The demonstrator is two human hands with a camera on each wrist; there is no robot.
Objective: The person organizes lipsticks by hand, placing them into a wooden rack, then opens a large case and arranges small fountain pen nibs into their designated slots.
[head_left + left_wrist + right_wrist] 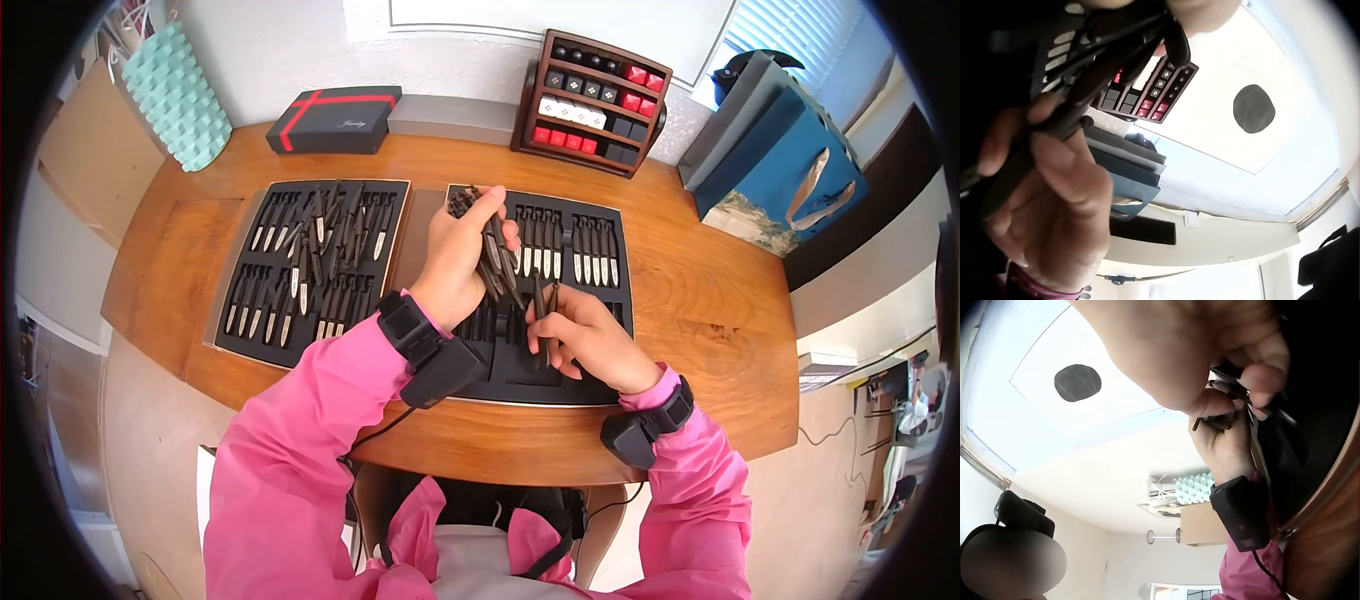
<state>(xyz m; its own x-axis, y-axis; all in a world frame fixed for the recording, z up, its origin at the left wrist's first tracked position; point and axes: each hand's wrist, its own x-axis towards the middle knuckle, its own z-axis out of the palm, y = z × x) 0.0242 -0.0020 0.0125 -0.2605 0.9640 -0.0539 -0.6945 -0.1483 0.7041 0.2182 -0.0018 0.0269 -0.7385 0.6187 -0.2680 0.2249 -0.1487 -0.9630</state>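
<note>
- Sleeves (290,450), pink and creased, angle inward over the tabletop (700,310), a black block (445,375) strapped at each wrist.
- Left grip (455,262) curled round a bundle of slim dark pieces (497,262), held above the right-side tray (515,365).
- Right grip (588,338) lower, nearer the body — thumb and fingers pinching a slim dark piece (1007,184) near the bundle.
- That tray and the left-side tray (240,350): black, slotted, with rows of pale-ended pieces (595,250); a loose heap (318,225) lies across the left one.
- Tabletop — warm brown wood, visible grain, curved edge.
</note>
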